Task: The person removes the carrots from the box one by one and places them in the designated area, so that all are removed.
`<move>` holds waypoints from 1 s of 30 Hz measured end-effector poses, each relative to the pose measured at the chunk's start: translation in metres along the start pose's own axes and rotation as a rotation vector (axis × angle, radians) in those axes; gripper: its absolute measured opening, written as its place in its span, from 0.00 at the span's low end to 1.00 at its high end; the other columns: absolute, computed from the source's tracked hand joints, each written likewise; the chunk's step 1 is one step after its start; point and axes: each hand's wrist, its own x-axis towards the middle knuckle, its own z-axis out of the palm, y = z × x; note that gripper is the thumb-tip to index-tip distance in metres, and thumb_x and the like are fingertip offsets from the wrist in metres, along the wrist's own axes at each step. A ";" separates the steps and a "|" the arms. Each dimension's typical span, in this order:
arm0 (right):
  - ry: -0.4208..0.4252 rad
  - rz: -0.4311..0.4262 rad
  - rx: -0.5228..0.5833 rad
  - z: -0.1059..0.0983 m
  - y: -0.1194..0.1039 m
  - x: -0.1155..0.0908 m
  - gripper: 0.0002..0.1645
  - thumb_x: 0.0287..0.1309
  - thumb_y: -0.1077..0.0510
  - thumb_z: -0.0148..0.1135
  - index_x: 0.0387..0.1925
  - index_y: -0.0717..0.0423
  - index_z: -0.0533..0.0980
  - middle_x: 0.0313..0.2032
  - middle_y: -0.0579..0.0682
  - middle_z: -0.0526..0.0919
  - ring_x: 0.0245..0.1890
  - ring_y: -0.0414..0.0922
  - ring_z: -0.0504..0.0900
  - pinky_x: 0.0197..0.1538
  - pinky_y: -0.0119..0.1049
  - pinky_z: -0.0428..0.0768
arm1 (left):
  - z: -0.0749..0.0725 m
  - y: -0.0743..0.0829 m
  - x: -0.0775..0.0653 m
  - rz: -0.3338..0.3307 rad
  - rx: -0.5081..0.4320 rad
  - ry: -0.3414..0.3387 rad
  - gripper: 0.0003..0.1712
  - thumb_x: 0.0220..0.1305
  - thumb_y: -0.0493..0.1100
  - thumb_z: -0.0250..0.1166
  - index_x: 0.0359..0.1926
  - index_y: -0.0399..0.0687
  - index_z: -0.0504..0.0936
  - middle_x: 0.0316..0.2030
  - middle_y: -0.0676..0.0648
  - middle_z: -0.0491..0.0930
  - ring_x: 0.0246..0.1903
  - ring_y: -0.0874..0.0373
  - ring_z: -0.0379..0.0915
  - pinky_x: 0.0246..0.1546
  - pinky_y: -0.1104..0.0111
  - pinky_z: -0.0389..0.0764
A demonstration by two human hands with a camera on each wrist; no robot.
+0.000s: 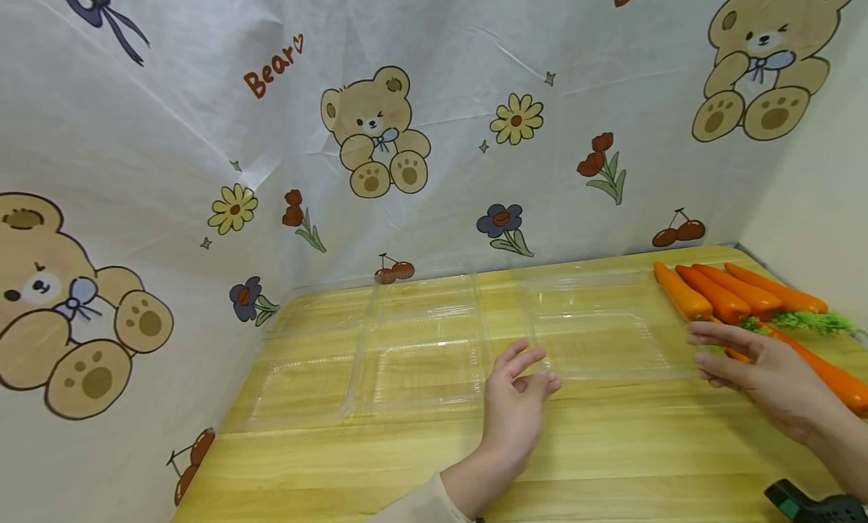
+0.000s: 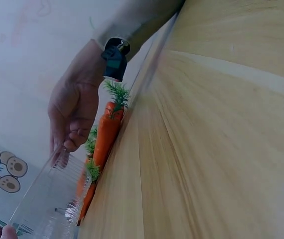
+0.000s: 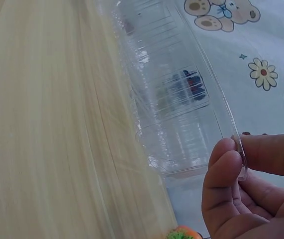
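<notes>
A clear plastic container (image 1: 597,346) lies between my two hands, in front of the carrots. With thumb and fingers my right hand (image 1: 766,372) pinches its near right corner; in the right wrist view that hand (image 3: 251,184) grips the rim of the container (image 3: 176,104). My left hand (image 1: 515,410) pinches at the near left corner, thumb and index finger together. Only a few fingertips of it show at the lower left of the left wrist view, at the rim of the container (image 2: 57,199).
Two more clear containers, one in the middle (image 1: 427,368) and one at the left (image 1: 305,387), stand side by side on the wooden table (image 1: 610,455). Several orange carrots (image 1: 739,289) with green tops lie at the right. A bear-print sheet (image 1: 441,48) hangs behind.
</notes>
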 end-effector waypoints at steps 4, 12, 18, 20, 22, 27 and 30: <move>-0.005 -0.019 -0.036 0.004 -0.002 0.000 0.27 0.75 0.59 0.58 0.68 0.31 0.70 0.51 0.19 0.78 0.43 0.37 0.86 0.42 0.31 0.88 | -0.007 0.001 -0.002 -0.013 -0.057 -0.022 0.17 0.68 0.26 0.63 0.56 0.37 0.82 0.72 0.53 0.64 0.48 0.47 0.81 0.52 0.72 0.86; -0.035 -0.061 -0.022 0.017 -0.005 0.001 0.27 0.75 0.62 0.56 0.65 0.28 0.72 0.51 0.21 0.79 0.42 0.38 0.86 0.42 0.31 0.87 | -0.022 0.006 -0.004 -0.024 -0.088 -0.041 0.19 0.67 0.24 0.60 0.58 0.32 0.79 0.76 0.46 0.59 0.50 0.47 0.79 0.54 0.71 0.86; -0.065 -0.075 -0.001 0.026 -0.009 0.003 0.28 0.75 0.63 0.56 0.64 0.27 0.73 0.52 0.21 0.79 0.43 0.37 0.86 0.42 0.31 0.88 | -0.032 0.012 -0.006 -0.039 -0.076 -0.044 0.20 0.68 0.25 0.61 0.59 0.32 0.79 0.77 0.45 0.57 0.51 0.47 0.80 0.55 0.71 0.86; -0.063 -0.079 -0.016 0.029 -0.010 0.004 0.28 0.75 0.62 0.56 0.65 0.28 0.72 0.52 0.21 0.79 0.43 0.37 0.87 0.43 0.31 0.88 | -0.037 0.014 -0.006 -0.043 -0.065 -0.056 0.21 0.68 0.26 0.62 0.61 0.32 0.78 0.77 0.44 0.56 0.51 0.48 0.80 0.55 0.71 0.85; -0.059 -0.083 -0.026 0.032 -0.012 0.006 0.27 0.75 0.62 0.57 0.66 0.30 0.72 0.52 0.20 0.79 0.43 0.37 0.87 0.42 0.31 0.88 | -0.041 0.016 -0.006 -0.047 -0.053 -0.079 0.23 0.68 0.27 0.62 0.64 0.31 0.76 0.78 0.43 0.54 0.51 0.49 0.79 0.56 0.71 0.85; -0.047 -0.068 -0.031 0.039 -0.016 0.009 0.26 0.74 0.60 0.59 0.67 0.33 0.72 0.50 0.20 0.79 0.43 0.38 0.87 0.42 0.31 0.88 | -0.051 0.023 -0.004 -0.075 -0.011 -0.116 0.28 0.68 0.31 0.65 0.67 0.32 0.73 0.78 0.45 0.53 0.59 0.46 0.74 0.58 0.71 0.83; -0.045 -0.051 -0.033 0.042 -0.018 0.010 0.25 0.74 0.58 0.60 0.67 0.34 0.72 0.50 0.20 0.79 0.42 0.38 0.87 0.43 0.31 0.88 | -0.057 0.028 -0.003 -0.091 0.033 -0.141 0.28 0.67 0.34 0.66 0.67 0.34 0.74 0.78 0.46 0.55 0.64 0.44 0.71 0.61 0.69 0.82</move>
